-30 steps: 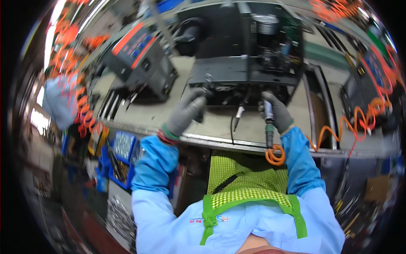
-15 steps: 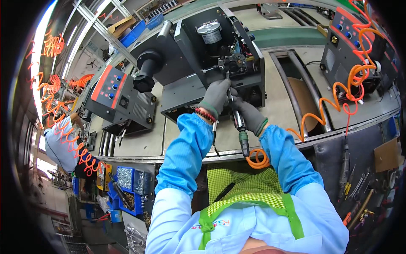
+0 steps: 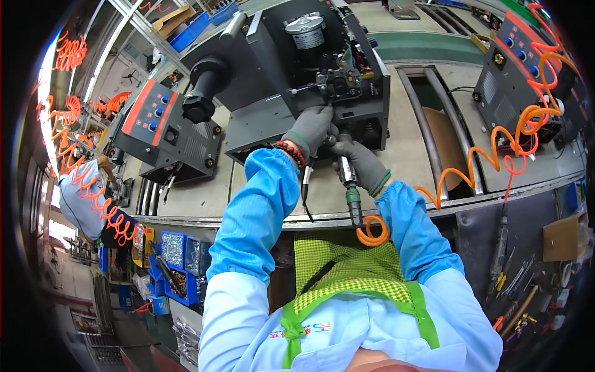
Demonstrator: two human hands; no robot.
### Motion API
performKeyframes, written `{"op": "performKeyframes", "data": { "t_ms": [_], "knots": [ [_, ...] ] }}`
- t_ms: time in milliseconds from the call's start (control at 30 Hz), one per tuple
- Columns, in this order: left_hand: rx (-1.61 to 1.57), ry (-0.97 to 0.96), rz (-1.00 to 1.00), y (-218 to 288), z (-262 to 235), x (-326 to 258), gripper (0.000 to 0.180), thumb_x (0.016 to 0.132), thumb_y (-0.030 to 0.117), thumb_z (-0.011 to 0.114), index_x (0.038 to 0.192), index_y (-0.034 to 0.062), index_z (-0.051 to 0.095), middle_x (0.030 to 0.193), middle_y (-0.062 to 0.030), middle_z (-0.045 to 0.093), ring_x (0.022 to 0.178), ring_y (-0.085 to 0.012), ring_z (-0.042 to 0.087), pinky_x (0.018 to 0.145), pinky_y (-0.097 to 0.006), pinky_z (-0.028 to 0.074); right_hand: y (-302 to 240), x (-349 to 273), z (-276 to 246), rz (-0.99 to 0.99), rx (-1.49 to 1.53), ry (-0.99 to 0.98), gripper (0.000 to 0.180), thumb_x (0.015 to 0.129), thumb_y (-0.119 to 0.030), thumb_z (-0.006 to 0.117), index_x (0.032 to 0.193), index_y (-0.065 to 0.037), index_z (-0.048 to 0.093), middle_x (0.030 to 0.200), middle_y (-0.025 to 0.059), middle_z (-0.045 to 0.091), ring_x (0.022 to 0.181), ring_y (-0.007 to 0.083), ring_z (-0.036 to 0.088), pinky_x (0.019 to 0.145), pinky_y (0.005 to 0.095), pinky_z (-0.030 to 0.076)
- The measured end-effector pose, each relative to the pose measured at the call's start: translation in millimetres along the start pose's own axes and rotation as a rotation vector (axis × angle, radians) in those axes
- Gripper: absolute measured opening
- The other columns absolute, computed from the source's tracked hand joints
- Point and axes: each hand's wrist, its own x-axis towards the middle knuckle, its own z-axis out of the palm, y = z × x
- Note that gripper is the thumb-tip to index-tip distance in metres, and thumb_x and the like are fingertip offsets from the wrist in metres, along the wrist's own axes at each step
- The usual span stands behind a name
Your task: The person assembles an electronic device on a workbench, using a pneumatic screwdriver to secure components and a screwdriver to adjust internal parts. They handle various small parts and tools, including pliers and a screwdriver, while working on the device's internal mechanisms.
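Factory assembly line, electrical equipment. Long grey workbench (image 3: 396, 155) with metal roller rails (image 3: 427, 142) carries dark boxy machines in a row: one opened up, its wire-feed mechanism (image 3: 338, 84) and motor (image 3: 307, 31) exposed; others closed, with red control panels (image 3: 145, 111) and knobs. Orange coiled air hoses (image 3: 514, 142) hang over the stations. Blue parts bins (image 3: 173, 251) of screws sit below the bench edge; hand tools (image 3: 514, 279) hang at the right. Workers wear light-blue smocks (image 3: 260, 211) and grey gloves (image 3: 310, 127). Shelving with crates (image 3: 186, 25) behind.
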Motion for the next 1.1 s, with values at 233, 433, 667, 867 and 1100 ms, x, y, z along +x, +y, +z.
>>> {"op": "performKeyframes", "data": {
  "t_ms": [233, 433, 667, 867, 1100],
  "knots": [
    [-0.013, -0.009, -0.035, 1, -5, -4, 0.043, 0.098, 0.034, 0.037, 0.093, -0.0038, 0.058, 0.072, -0.0129, 0.065, 0.060, -0.0207, 0.062, 0.059, -0.034, 0.050, 8, 5, 0, -0.002, -0.052, 0.022, 0.019, 0.083, -0.020, 0.064, 0.092, -0.008, 0.053, 0.066, 0.0032, 0.057, 0.053, 0.0122, 0.059, 0.041, 0.0264, 0.049],
    [0.007, -0.041, 0.018, -5, -7, 3, 0.039, 0.098, 0.034, 0.041, 0.095, -0.0011, 0.057, 0.070, -0.0112, 0.063, 0.059, -0.0200, 0.060, 0.056, -0.033, 0.047, 0, -1, -1, 0.009, -0.113, 0.046, 0.023, 0.084, -0.026, 0.064, 0.092, -0.007, 0.053, 0.065, 0.0046, 0.057, 0.048, 0.0124, 0.057, 0.041, 0.0259, 0.049],
    [0.027, -0.039, -0.015, 4, -2, -3, 0.038, 0.098, 0.034, 0.041, 0.097, -0.0001, 0.056, 0.072, -0.0105, 0.062, 0.059, -0.0186, 0.059, 0.057, -0.032, 0.047, 2, 2, -6, 0.038, -0.023, 0.039, 0.020, 0.084, -0.024, 0.064, 0.093, -0.009, 0.054, 0.066, 0.0043, 0.058, 0.051, 0.0126, 0.058, 0.041, 0.0256, 0.049],
    [0.023, -0.033, -0.018, -3, -8, 3, 0.038, 0.098, 0.033, 0.040, 0.099, -0.0008, 0.057, 0.074, -0.0098, 0.062, 0.059, -0.0183, 0.059, 0.056, -0.032, 0.047, 7, 5, -2, 0.004, -0.089, 0.042, 0.023, 0.086, -0.028, 0.064, 0.094, -0.010, 0.053, 0.063, 0.0043, 0.058, 0.046, 0.0123, 0.056, 0.039, 0.0259, 0.048],
    [-0.377, -0.083, 0.053, -13, -6, 2, 0.034, 0.097, 0.030, 0.042, 0.101, 0.0003, 0.057, 0.071, -0.0058, 0.059, 0.056, -0.0112, 0.053, 0.051, -0.026, 0.044, 20, -6, -23, 0.054, 0.027, 0.175, 0.031, 0.082, -0.036, 0.068, 0.092, -0.011, 0.052, 0.061, 0.0042, 0.057, 0.043, 0.0125, 0.054, 0.038, 0.0252, 0.046]
  ]
}}
